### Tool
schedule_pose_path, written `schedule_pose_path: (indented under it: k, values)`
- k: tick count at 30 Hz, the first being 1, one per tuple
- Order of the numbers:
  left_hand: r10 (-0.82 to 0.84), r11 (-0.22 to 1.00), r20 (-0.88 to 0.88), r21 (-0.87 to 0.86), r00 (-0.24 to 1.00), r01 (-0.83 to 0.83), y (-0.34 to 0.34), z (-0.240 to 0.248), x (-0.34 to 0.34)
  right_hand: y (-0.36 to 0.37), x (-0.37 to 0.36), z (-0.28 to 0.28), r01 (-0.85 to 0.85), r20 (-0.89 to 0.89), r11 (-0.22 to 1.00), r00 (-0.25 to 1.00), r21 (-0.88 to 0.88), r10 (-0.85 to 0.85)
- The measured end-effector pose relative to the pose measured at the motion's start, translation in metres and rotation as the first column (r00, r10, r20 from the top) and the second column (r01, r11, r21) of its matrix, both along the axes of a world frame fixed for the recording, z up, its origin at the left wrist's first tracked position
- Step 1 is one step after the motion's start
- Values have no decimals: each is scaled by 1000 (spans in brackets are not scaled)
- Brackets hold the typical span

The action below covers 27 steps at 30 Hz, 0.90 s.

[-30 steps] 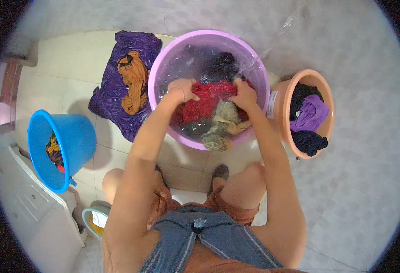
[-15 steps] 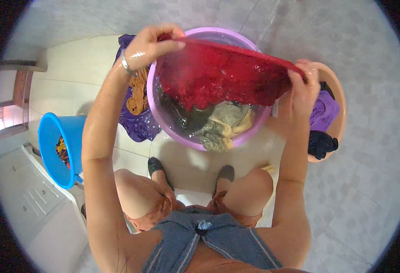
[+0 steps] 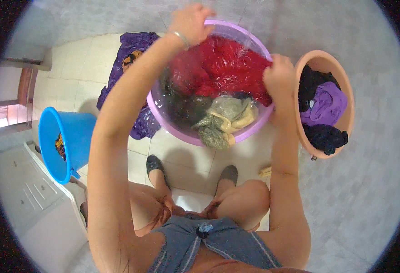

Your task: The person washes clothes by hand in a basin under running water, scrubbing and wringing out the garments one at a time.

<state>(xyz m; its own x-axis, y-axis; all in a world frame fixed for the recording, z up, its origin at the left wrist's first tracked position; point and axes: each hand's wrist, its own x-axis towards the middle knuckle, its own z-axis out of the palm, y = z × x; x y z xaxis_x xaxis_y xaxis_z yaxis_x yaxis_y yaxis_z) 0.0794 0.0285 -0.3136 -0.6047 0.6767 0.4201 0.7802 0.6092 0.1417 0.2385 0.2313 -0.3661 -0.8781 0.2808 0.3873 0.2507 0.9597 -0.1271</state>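
1. Red cloth (image 3: 234,63) is lying wet and bunched in the far half of the purple tub (image 3: 249,133), its long axis running roughly left to right across the tub.
2. The right hand (image 3: 281,75) is resting by the tub's right rim, fingers curling in, and seems to be pinching the red cloth's right edge.
3. The left hand (image 3: 192,22) is hovering by the tub's far left rim, fingers bending; blur is hiding the fingertips, so whether they are gripping anything cannot be told.
4. From the right hand, the red cloth is stretching leftward across the tub; from the left hand, it is lying rightward and nearer the body. The right hand is sitting closer, right against the edge.
5. A pale cloth (image 3: 227,122) is draping over the tub's near rim, just below the red one.
6. Right of the tub, a peach bucket (image 3: 350,98) is holding a purple garment (image 3: 329,104); left of it, a blue bucket (image 3: 79,136) is standing well apart.
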Motion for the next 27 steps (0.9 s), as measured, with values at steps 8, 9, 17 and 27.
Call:
schedule_pose_path:
  k: [8,9,17,27]
  values:
    - [9,811,400,-538,917,227,0,-117,38,-49,-23,-67,-244,438,917,820,-314,368]
    - [47,805,366,-565,929,182,-5,-121,43,-50,-20,-69,-180,456,916,822,-359,341]
    - [193,849,383,-526,903,42,6,-165,54,-41,-38,-149,25,488,872,837,-489,249]
    - [-229,723,81,-653,970,225,-28,-103,22,-11,-8,-80,-271,50,853,944,-447,326]
